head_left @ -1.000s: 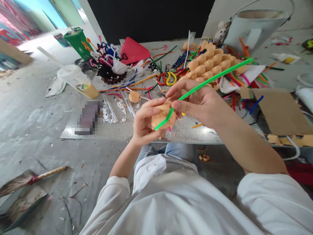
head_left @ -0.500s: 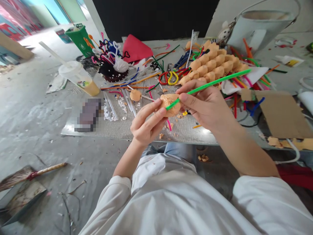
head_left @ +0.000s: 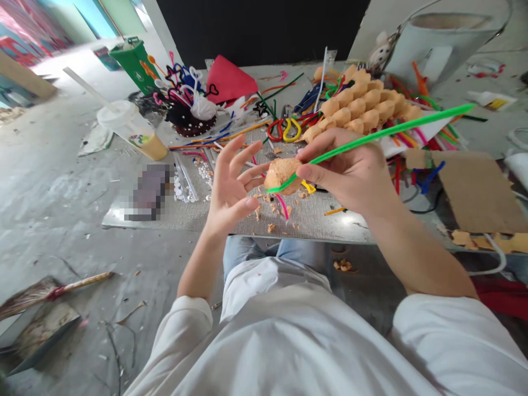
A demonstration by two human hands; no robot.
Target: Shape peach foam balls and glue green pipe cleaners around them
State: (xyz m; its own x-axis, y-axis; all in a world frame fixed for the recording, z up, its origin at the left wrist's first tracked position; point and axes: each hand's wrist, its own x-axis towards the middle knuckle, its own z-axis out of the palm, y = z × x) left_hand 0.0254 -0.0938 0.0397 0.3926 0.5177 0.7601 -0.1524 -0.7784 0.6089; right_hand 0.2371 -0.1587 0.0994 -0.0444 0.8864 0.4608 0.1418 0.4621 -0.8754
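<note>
My right hand (head_left: 352, 173) pinches a green pipe cleaner (head_left: 396, 131) between thumb and fingers. Its long end sticks out to the upper right. The short end lies bent across a small tan egg-carton cup (head_left: 280, 171), held at the same fingertips. To the left of the cup, my left hand (head_left: 231, 190) is open with fingers spread. Its fingertips come close to the cup's left side; whether one touches it I cannot tell. Below the cup, a pink pipe cleaner piece (head_left: 282, 207) lies on the table among tan scraps.
A tan egg carton (head_left: 357, 104) lies on several coloured pipe cleaners at the back right. Scissors (head_left: 292, 131) with a yellow handle lie behind my hands. At the left stand a drink cup (head_left: 127, 129) and a blurred dark object (head_left: 150, 191). Cardboard (head_left: 482, 190) lies at the right.
My left hand has let go of the cup and pipe cleaner, moved left and spread its fingers. The pipe cleaner's long end now reaches further to the upper right.
</note>
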